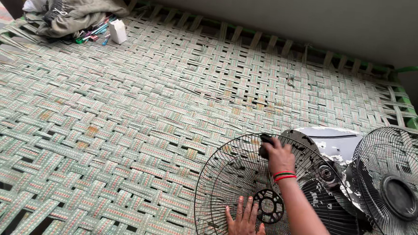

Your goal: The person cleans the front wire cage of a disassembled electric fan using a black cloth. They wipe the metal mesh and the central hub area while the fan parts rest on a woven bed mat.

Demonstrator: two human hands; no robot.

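we are kneeling over a cot of woven green-and-white straps (121, 126), and a round black wire fan grille (243, 182) is lying flat on it, near the cot's right end. our left hand (245, 227) is pressing flat on the grille with fingers spread wide, just beside its black ring-shaped hub (268, 206). our right hand (278, 154) is closing around a small dark cloth or pad (265, 144) at the grille's far rim. right of the grille, silver-grey fan blades (330, 144) are resting, and beyond them a second black wire grille with a solid centre cap (398, 192). far from the grille, at the cot's far left corner, a heap of grey clothing (75, 5) and a small white box (117, 30) are sitting.
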